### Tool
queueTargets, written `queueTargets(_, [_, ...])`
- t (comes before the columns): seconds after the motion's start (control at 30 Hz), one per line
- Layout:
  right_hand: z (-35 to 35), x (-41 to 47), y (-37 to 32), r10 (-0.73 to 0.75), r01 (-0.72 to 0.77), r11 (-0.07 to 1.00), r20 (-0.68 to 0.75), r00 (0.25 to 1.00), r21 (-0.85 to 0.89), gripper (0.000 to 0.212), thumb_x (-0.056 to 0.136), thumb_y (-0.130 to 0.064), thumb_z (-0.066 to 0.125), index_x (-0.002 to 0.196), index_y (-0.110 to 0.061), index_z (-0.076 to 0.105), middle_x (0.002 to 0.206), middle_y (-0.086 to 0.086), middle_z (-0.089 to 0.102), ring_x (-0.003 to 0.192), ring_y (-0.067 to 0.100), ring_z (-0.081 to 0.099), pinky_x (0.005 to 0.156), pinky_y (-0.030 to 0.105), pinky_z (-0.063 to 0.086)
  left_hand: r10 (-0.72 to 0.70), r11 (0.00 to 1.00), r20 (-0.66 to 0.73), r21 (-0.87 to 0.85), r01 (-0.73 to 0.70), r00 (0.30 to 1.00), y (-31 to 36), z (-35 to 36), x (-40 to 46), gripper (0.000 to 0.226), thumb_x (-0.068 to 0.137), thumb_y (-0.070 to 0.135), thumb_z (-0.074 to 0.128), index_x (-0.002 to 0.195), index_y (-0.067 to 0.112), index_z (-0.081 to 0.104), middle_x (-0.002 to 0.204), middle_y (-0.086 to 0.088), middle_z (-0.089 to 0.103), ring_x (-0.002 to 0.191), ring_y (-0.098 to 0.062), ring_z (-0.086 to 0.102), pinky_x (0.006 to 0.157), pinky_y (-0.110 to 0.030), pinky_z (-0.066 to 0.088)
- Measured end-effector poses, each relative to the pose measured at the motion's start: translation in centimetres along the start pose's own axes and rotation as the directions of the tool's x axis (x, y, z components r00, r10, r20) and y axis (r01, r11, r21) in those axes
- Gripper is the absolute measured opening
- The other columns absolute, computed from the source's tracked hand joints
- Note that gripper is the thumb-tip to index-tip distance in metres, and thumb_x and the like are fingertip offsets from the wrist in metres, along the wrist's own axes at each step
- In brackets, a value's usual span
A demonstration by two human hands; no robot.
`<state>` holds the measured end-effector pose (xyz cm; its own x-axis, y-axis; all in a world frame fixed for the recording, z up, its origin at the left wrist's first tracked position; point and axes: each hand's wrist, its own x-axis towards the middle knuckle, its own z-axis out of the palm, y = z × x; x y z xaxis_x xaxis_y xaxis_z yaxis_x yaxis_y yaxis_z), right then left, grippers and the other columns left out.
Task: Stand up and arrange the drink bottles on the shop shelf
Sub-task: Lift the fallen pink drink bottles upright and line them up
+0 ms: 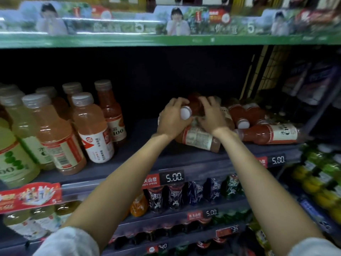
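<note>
Both hands reach into the heap of fallen red bottles on the right of the shelf (166, 159). The left hand (172, 120) curls its fingers round the neck of 1 red bottle (195, 106), its white cap (186, 112) facing the viewer, its long axis running back into the shelf. The right hand (212, 115) grips the same bottle's body, so tipping it upright looks next.

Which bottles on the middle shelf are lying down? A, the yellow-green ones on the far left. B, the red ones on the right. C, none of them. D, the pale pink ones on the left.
B: the red bottles lie on their sides in a heap, with both hands, left and right, on one of them, while the pink bottles stand.
</note>
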<state>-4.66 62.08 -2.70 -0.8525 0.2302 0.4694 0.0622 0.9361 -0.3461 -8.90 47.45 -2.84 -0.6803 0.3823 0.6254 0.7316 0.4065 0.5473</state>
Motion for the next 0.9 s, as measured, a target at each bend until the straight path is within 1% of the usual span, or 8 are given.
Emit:
queueTargets(0.1, [0.4,0.4,0.2,-0.022,0.022,1.0,0.003,1.0,0.011,0.067,0.082,-0.005,0.065,0.141,-0.02,0.037,0.132,0.014,0.039,0.12,0.034,0.042,0.093,0.044,0.043,0.091,0.995,-0.101,-0.027,-0.094,0.991,-0.2,0.3,-0.4,0.03,0.069,0.013,0.079,0.098,0.01,0.069,0.099,-0.002,0.06,0.086,-0.014,0.061,0.078,-0.032,0.053])
queueTargets(0.23, [0.0,0.7,0.3,-0.077,0.072,0.991,-0.034,0.996,-0.116,0.068,0.082,-0.011,0.067,0.141,-0.023,0.037,0.13,0.014,0.044,0.119,0.035,0.043,0.086,0.043,0.045,0.145,0.981,-0.239,-0.091,-0.171,0.96,0.4,-1.1,-1.5,0.031,0.067,0.01,0.081,0.097,0.011,0.072,0.095,0.004,0.057,0.084,-0.004,0.056,0.075,-0.009,0.044])
queueTargets(0.37, [-1.5,0.1,-0.6,-0.165,0.137,0.981,-0.214,0.963,-0.138,0.06,0.078,-0.017,0.071,0.133,-0.022,0.048,0.119,0.01,0.054,0.112,0.035,0.046,0.079,0.043,0.045,0.298,0.94,-0.23,-0.1,-0.327,0.926,2.0,-4.8,-3.9,0.034,0.069,0.002,0.08,0.101,0.008,0.071,0.102,-0.001,0.059,0.1,-0.008,0.06,0.085,-0.018,0.049])
queueTargets(0.43, [-2.4,-0.3,-1.9,-0.257,0.216,0.965,-0.355,0.899,-0.151,0.061,0.071,-0.016,0.076,0.128,-0.017,0.052,0.113,0.013,0.058,0.104,0.038,0.05,0.083,0.047,0.046,0.321,0.926,-0.278,-0.108,-0.361,0.905,2.3,-7.2,-4.9,0.032,0.071,0.0,0.08,0.101,0.005,0.069,0.103,-0.005,0.059,0.105,-0.011,0.06,0.086,-0.024,0.05])
queueTargets(0.5, [-3.3,-1.1,-3.2,-0.369,0.335,0.929,-0.4,0.839,-0.156,0.064,0.07,-0.024,0.075,0.128,-0.014,0.052,0.112,0.012,0.06,0.101,0.036,0.052,0.09,0.044,0.041,0.316,0.925,-0.351,-0.096,-0.369,0.882,2.2,-9.4,-5.5,0.032,0.074,-0.001,0.077,0.104,0.005,0.065,0.106,-0.007,0.061,0.105,-0.012,0.059,0.088,-0.024,0.047])
queueTargets(0.63, [-2.4,-3.0,-6.6,-0.385,0.412,0.91,-0.272,0.882,0.048,0.07,0.071,-0.04,0.075,0.132,-0.018,0.049,0.122,0.002,0.06,0.109,0.02,0.053,0.091,0.03,0.037,0.117,0.936,-0.436,-0.252,-0.246,0.892,2.0,-12.6,-6.7,0.044,0.081,0.0,0.071,0.121,0.005,0.052,0.117,-0.002,0.059,0.11,-0.003,0.059,0.087,-0.014,0.046])
queueTargets(0.77, [1.1,-4.6,-10.1,-0.277,0.307,0.84,-0.132,0.952,0.447,0.072,0.065,-0.035,0.085,0.127,-0.019,0.051,0.107,-0.009,0.059,0.093,-0.001,0.05,0.078,0.006,0.037,-0.026,0.921,-0.456,-0.358,-0.156,0.89,1.1,-13.8,-7.7,0.048,0.087,0.005,0.067,0.131,0.004,0.047,0.124,-0.004,0.058,0.113,-0.004,0.058,0.086,-0.016,0.048])
queueTargets(0.9, [3.9,-5.1,-12.3,-0.195,0.09,0.668,0.057,0.979,0.739,0.068,0.068,-0.025,0.084,0.125,-0.023,0.047,0.104,-0.022,0.055,0.092,-0.018,0.053,0.076,0.002,0.041,-0.038,0.952,-0.42,-0.291,-0.095,0.907,-0.6,-14.6,-8.2,0.044,0.094,0.004,0.058,0.136,0.006,0.045,0.126,0.003,0.057,0.115,-0.005,0.058,0.092,-0.019,0.047])
